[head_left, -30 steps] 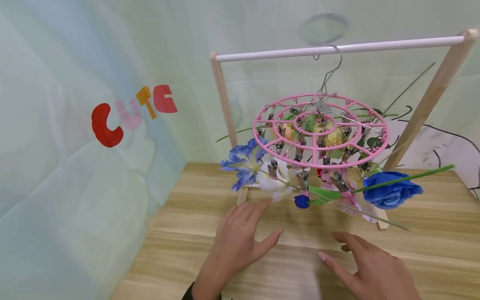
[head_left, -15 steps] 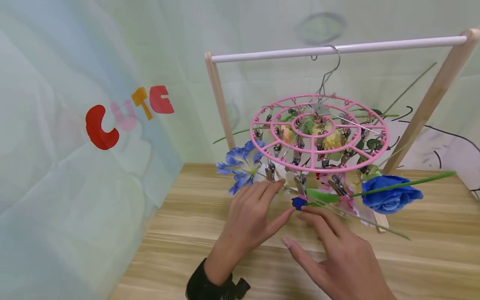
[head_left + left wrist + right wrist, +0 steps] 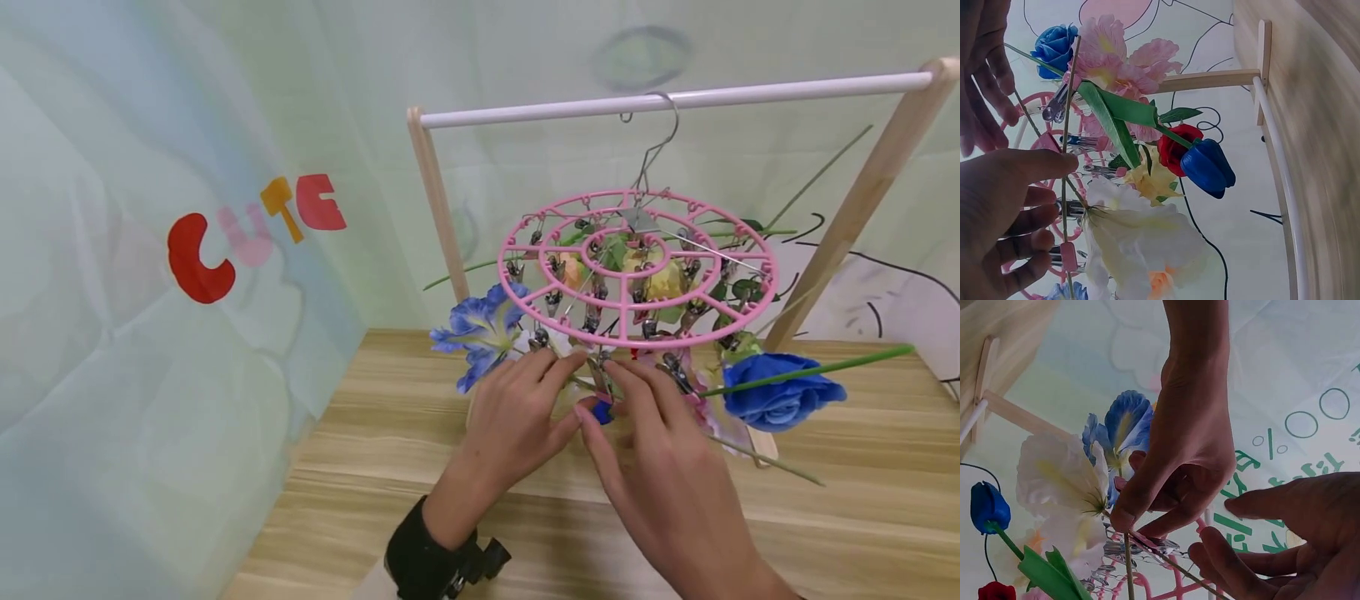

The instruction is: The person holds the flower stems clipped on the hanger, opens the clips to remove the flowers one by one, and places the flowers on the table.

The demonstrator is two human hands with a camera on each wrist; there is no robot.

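Under the pink round clip hanger (image 3: 637, 267), which hangs by its wire hook from the white rail (image 3: 675, 98) of a wooden stand, both hands meet at the front rim. The left hand (image 3: 517, 417) lays its thumb and forefinger on a thin green stem (image 3: 1067, 119) beside a metal clip (image 3: 600, 371); whether that grip truly pinches the stem or only steadies it I cannot tell, though the fingers lie fairly straight. The right hand (image 3: 660, 467) reaches in from the other side with its fingers spread, tips at the same clip, holding nothing that shows. A small blue tulip bud (image 3: 602, 412) peeks out between the two hands, with a white flower (image 3: 1141, 237) and a blue iris (image 3: 480, 329) to the left and a blue rose (image 3: 780, 387) to the right, all above the wooden bench (image 3: 862, 517). As I judge it, the hanger swings freely on its hook, so a sideways tug could tip it, shake neighbouring flowers loose, or snag crossing stems.
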